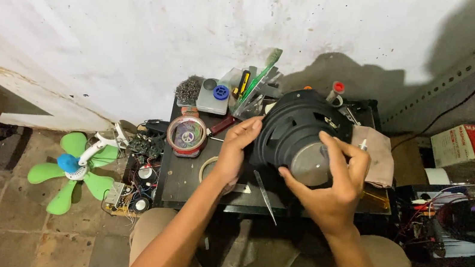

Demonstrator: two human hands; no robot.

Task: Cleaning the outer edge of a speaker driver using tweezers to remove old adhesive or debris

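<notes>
My left hand [234,151] grips the black speaker [300,138] by its rim; right hand [331,184] closes over its metal back w/ a thin tool pinched. Speaker's tilted up on the tabletop [183,178], right of the round tin [187,135]. Work's mid-way, nothing off yet afaict.

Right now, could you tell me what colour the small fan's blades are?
Light green, around a blue hub; the fan shows in the head view.

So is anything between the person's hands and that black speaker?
Nothing visible: the left hand already grips the black speaker by its rim, and the right hand rests on its round magnet, also pinching a thin tool.
</notes>
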